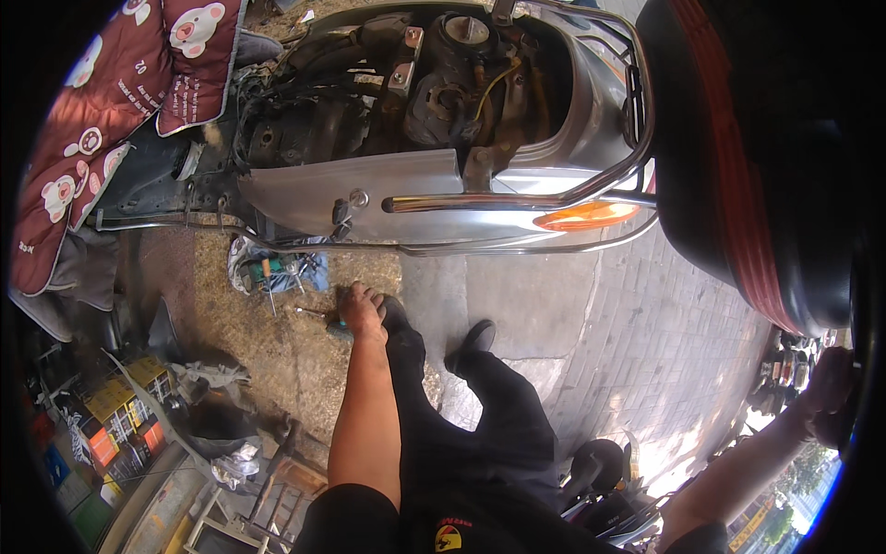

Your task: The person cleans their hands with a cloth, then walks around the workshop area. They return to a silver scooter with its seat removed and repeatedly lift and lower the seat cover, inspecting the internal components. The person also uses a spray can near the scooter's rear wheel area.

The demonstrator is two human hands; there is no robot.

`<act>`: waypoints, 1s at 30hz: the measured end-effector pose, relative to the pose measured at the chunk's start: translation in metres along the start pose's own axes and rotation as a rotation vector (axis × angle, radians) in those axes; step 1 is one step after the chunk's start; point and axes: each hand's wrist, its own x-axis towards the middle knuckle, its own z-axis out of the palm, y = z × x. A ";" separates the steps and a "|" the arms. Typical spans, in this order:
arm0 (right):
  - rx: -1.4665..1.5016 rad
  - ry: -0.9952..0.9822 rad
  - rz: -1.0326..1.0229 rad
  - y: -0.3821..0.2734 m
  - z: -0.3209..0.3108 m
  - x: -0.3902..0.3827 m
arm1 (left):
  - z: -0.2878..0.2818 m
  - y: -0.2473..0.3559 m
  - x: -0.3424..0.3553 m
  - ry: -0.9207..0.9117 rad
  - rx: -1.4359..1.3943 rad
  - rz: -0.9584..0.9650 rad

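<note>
My left hand [364,310] hangs below the side of a silver scooter [351,198], its fingers curled. Whatever it holds, if anything, I cannot make out. Right by it, a teal-handled tool [338,327] with a metal shaft shows against the floor. At the far right my right hand [829,386] is in shadow, close to a large black rounded piece with red ribbed stripes [738,175]. Its fingers are too dark to read. The scooter's top is uncovered, showing a round cap [465,30], hoses and a yellow wire. A key [341,212] hangs by the side lock.
A chrome rail [517,200] curves around the scooter's rear, above an orange lamp [587,217]. Tools lie on a blue cloth [314,270]. A maroon quilted cover [101,120] drapes the front left. Boxes [125,406] and a metal frame [272,494] stand lower left.
</note>
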 end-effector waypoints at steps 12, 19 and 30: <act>-0.090 0.226 1.053 0.494 0.006 -0.171 | 0.093 -0.078 0.088 -0.557 -0.144 0.266; -0.050 0.218 0.867 0.668 0.013 -0.150 | 0.157 -0.112 0.138 -0.564 -0.019 0.826; -0.016 0.160 0.568 0.738 0.031 -0.073 | 0.215 -0.061 0.196 -0.124 0.575 1.869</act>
